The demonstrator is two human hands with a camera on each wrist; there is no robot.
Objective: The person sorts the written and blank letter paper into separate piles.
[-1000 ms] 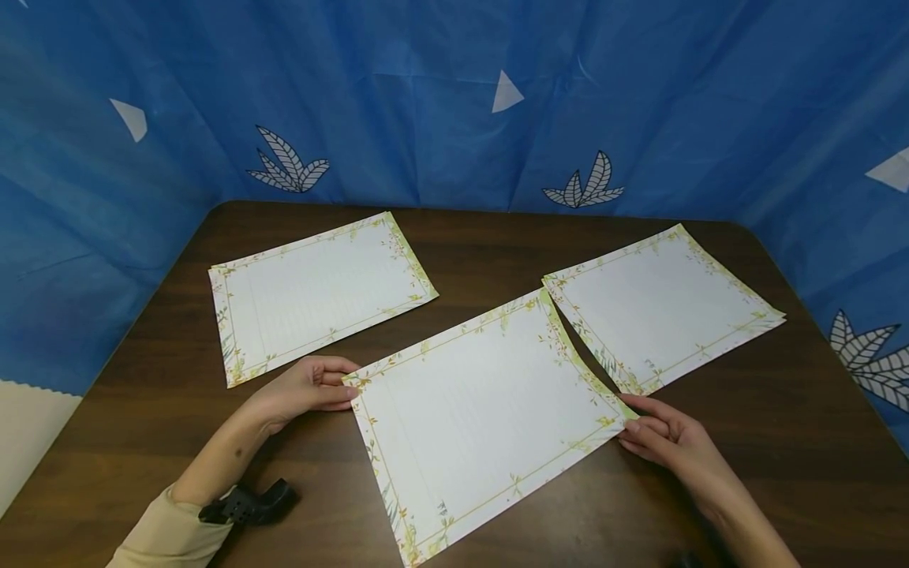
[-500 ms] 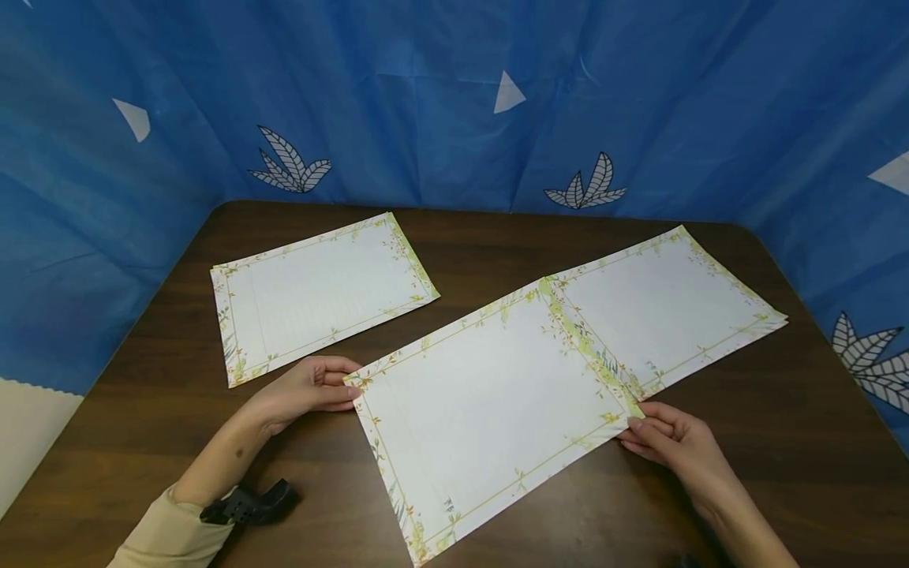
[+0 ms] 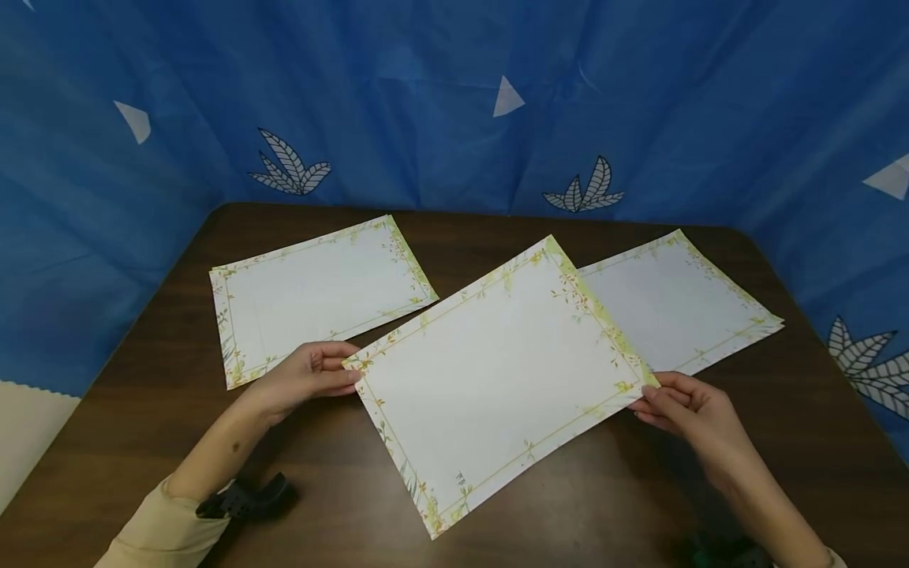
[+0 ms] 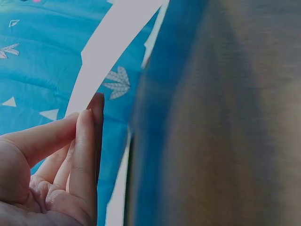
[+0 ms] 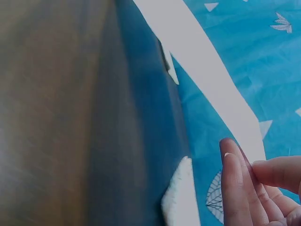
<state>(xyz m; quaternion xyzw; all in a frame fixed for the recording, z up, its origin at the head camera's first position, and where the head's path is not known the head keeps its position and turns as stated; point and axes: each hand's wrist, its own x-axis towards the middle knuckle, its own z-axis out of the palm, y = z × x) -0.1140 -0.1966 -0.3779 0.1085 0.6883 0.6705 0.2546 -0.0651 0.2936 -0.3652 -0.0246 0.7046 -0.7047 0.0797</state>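
Observation:
A sheet of white paper (image 3: 497, 379) with a yellow-green leafy border is held tilted above the table, in the middle of the head view. My left hand (image 3: 305, 383) pinches its left corner between thumb and fingers. At the right corner, my right hand (image 3: 696, 414) does the same, thumb on top and fingers underneath. Both wrist views show the sheet from below, as a pale strip of paper (image 4: 103, 61) running from the left fingertips and a matching strip of paper (image 5: 202, 66) from the right ones. It partly covers a similar stack of paper (image 3: 682, 304) behind it.
Another stack of leafy-bordered paper (image 3: 319, 300) lies at the back left of the dark wooden table (image 3: 483, 237). A blue curtain (image 3: 440, 102) printed with leaves and triangles hangs along the far edge. A black strap device (image 3: 245, 501) is on the left wrist.
Both hands have raised the sheet off the table, the right side most. Its upper corner has shifted away and now overlaps more of the right stack. The two stacks have stayed put.

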